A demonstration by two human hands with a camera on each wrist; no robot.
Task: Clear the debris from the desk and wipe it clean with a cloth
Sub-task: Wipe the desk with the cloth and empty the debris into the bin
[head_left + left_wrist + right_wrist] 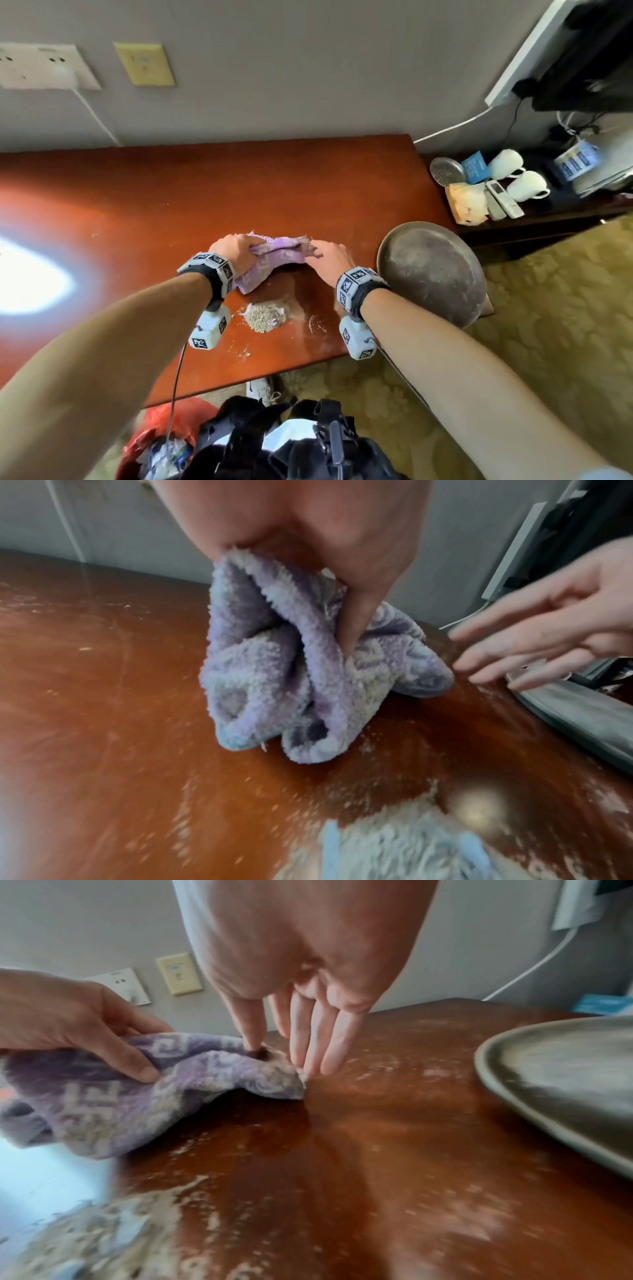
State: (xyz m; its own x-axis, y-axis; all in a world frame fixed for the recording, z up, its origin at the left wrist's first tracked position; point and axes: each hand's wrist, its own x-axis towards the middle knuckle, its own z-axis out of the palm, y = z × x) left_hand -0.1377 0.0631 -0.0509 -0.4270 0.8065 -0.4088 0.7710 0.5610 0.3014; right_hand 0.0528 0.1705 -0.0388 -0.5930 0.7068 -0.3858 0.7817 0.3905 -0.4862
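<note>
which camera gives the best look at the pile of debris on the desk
The head view: the debris pile lies whole and sharp near the desk's front edge. Both wrist views catch only a blurred part of it at the bottom of the frame.

My left hand (236, 251) covers the left end of the cloth (274, 255), so I cannot see how it is bunched beneath my palm. The debris pile (394, 842) at 6 o'clock in my left wrist view is a blur, cut by the bottom edge. The metal plate (565, 1085) at 3 o'clock in my right wrist view runs off frame. The papers on the side shelf (534, 222) are too smeared to read.
</note>
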